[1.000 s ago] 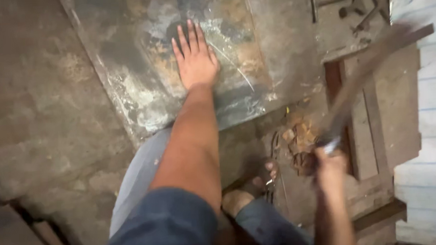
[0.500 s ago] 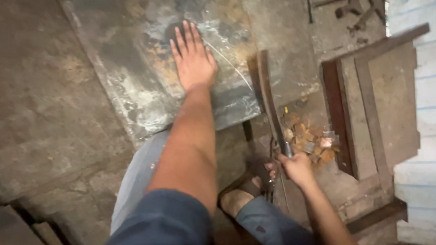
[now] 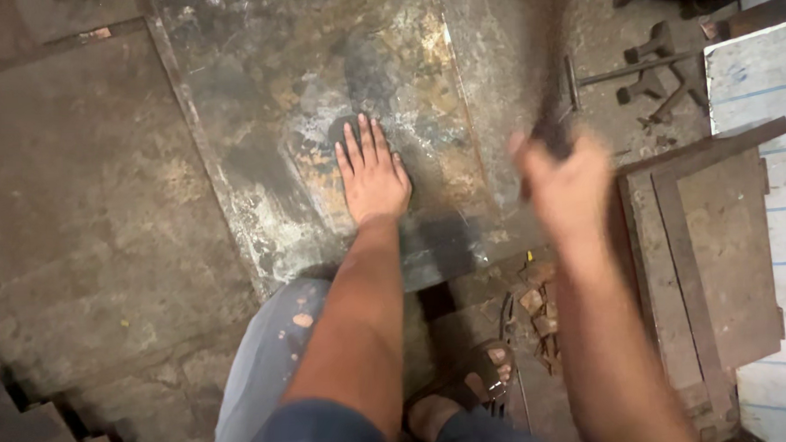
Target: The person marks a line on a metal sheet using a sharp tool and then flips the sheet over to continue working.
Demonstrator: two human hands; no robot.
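My left hand [image 3: 373,173] lies flat, fingers spread, on a large stained metal sheet [image 3: 291,102] on the floor. My right hand [image 3: 568,182] is raised above the sheet's right edge and blurred by motion. It is closed around the handle of a long dark tool [image 3: 552,55] that points upward and away; the tool's head is smeared and cannot be made out.
A wooden frame box [image 3: 708,251] stands at the right beside white boards [image 3: 762,72]. Metal clamps and rods [image 3: 652,73] lie at the upper right. Rusty scraps [image 3: 538,307] sit near my sandalled foot [image 3: 471,390]. Concrete floor [image 3: 75,217] spreads left.
My right hand has swung the tool from low beside the scraps up over the sheet's right edge. The left hand stays pressed on the sheet.
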